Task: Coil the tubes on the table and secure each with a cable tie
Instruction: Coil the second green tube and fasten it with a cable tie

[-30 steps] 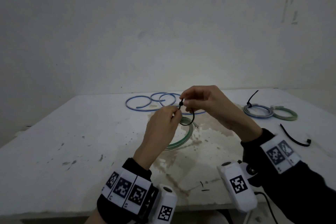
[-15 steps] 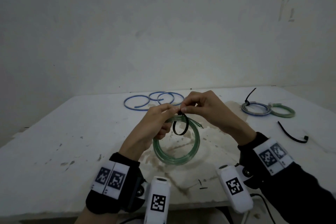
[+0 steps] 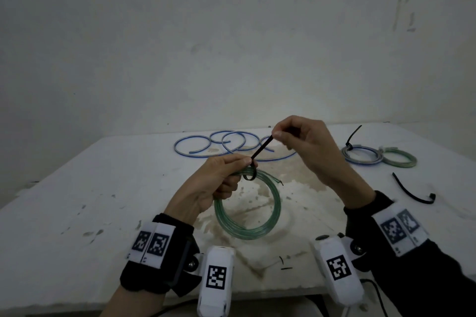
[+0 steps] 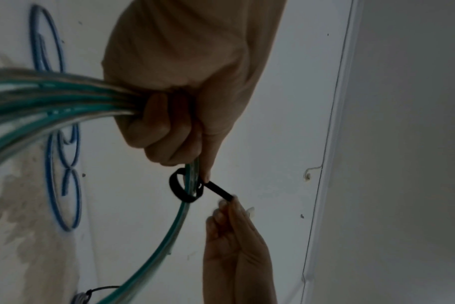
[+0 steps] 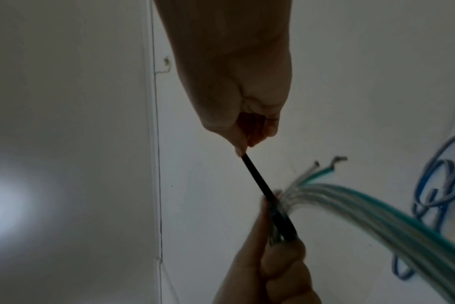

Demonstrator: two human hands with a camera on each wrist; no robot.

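Note:
A coil of green tube (image 3: pixel 247 226) hangs over the table, and my left hand (image 3: pixel 219 177) grips its top strands (image 4: pixel 52 102). A black cable tie (image 3: pixel 260 152) loops round those strands just past my left fingertips (image 4: pixel 185 185). My right hand (image 3: pixel 296 136) pinches the tie's tail (image 5: pixel 257 181) and holds it taut, up and to the right. The tube's cut ends (image 5: pixel 325 166) stick out beside the loop.
Loose blue tube loops (image 3: pixel 219 143) lie at the back of the white table (image 3: pixel 77 201). At the right lie a grey-blue coil with a tie (image 3: pixel 360 154) and a green coil (image 3: pixel 399 158). A spare black tie (image 3: pixel 412 190) lies near the right edge.
My right hand has drawn the tie's tail up and to the right, shrinking the wide loop to a small one round the green strands. The coil now hangs lower from my left hand.

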